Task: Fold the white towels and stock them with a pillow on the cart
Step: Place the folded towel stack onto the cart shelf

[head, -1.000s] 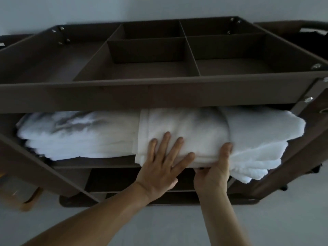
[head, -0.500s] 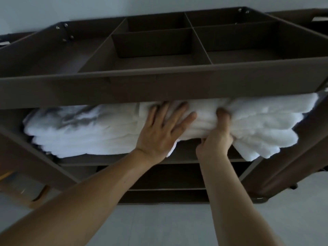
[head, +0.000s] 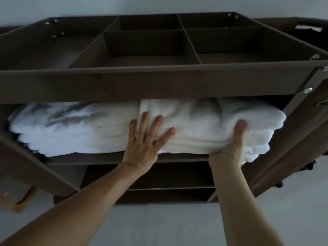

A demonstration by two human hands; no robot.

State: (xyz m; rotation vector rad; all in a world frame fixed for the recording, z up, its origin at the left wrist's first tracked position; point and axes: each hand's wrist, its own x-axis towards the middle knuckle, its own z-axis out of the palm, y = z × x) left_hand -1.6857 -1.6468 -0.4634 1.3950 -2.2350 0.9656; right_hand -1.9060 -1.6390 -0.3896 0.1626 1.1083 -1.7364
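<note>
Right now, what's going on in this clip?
A person is stocking folded white towels on a brown cart. The left hand lies flat with spread fingers on the front of the right-hand towel stack; the right hand holds that stack's lower front edge, thumb on top. The stack sits on the shelf under the divided top tray, beside another towel pile to its left. No pillow is visible.

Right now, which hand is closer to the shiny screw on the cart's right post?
Right. The right hand grips the folded towel below-left of the screw; the left hand presses further left.
</note>
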